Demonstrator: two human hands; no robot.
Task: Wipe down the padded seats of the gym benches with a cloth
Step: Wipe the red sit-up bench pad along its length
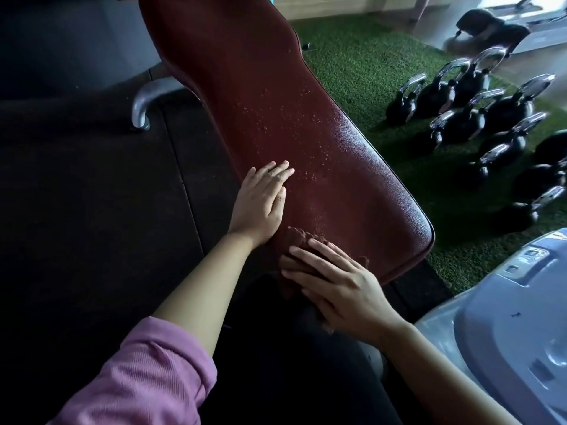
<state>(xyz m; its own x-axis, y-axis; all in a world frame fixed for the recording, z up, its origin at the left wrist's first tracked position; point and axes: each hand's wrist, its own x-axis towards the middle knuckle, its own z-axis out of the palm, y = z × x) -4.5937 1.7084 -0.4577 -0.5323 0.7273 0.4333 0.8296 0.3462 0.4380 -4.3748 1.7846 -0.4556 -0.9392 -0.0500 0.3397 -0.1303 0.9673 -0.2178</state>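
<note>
I see right hand flat, fingers straight, pressing cloth onto near end of bench pad | left hand flat on pad just beyond cloth | droplets mid-pad | kettlebells right of pad

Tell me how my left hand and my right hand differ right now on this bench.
The left hand lies bare on the red bench pad, while the right hand presses a reddish-brown cloth against it. The left hand sits farther up the pad, just below the water droplets; the right hand works at the near end. Both hands are flat with straight fingers.
</note>
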